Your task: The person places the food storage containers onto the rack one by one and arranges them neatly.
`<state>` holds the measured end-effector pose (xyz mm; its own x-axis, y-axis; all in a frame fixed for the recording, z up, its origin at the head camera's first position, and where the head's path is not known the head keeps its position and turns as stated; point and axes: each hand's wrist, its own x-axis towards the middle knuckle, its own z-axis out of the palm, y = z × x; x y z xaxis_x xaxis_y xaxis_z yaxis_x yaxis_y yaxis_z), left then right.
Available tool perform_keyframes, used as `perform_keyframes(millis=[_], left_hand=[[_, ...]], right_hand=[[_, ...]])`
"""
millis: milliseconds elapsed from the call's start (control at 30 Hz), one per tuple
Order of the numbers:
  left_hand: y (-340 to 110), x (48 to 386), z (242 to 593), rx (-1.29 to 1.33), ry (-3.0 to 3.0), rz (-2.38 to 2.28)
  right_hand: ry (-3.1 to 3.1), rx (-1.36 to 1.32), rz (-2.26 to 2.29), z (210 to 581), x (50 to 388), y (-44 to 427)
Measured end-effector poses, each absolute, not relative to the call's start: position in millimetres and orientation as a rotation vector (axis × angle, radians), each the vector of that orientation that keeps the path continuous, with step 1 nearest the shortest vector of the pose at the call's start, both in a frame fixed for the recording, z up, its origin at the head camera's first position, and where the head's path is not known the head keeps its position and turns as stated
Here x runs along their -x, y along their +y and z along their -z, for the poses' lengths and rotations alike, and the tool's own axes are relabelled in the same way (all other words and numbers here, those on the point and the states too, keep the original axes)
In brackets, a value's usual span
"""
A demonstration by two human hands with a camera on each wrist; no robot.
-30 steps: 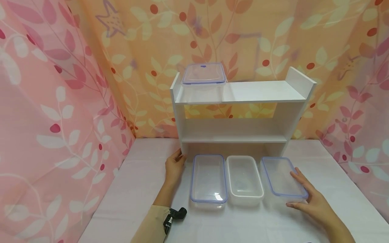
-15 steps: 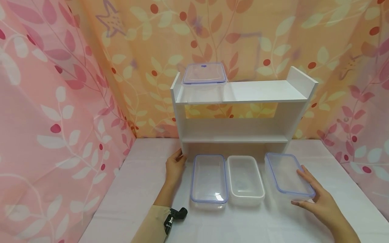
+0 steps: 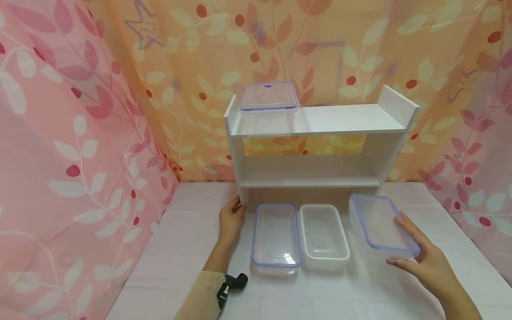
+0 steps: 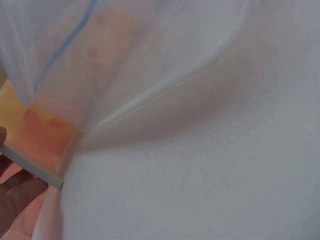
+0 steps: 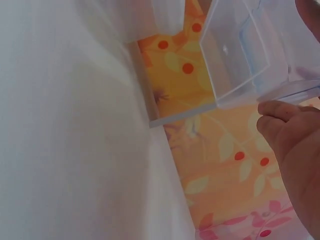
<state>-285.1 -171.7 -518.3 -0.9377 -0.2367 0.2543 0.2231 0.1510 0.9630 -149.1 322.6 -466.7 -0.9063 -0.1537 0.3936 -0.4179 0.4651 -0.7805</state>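
Note:
In the head view my left hand (image 3: 230,222) grips the lower left side panel of a white shelf (image 3: 310,171); the left wrist view has my fingers (image 4: 26,190) and thumb on either side of the panel's edge (image 4: 35,171). My right hand (image 3: 426,262) holds a clear blue-rimmed container (image 3: 384,222) by its right end, thumb at the near side, fingers along the far side. The right wrist view shows this container (image 5: 237,60) off the table, beside my hand (image 5: 295,142).
Left of the held container, a white-rimmed container (image 3: 325,233) and a blue-rimmed one (image 3: 277,235) stand on the white-covered table (image 3: 312,298). Another blue-lidded container (image 3: 268,120) sits at the left of the top shelf. Patterned curtains (image 3: 200,89) hang behind and alongside.
The container in my right hand has risen and shifted right and toward the shelf, farther from the white-rimmed one. My left hand has kept its grip on the panel.

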Motion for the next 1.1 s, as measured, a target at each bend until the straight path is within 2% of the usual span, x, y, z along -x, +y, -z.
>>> perform_keyframes(millis=[1100], left_hand=[[-173,285,519,-0.033,-2.118,1.836]], right_hand=[[-2.394,-0.565,-1.419,435,139,301]])
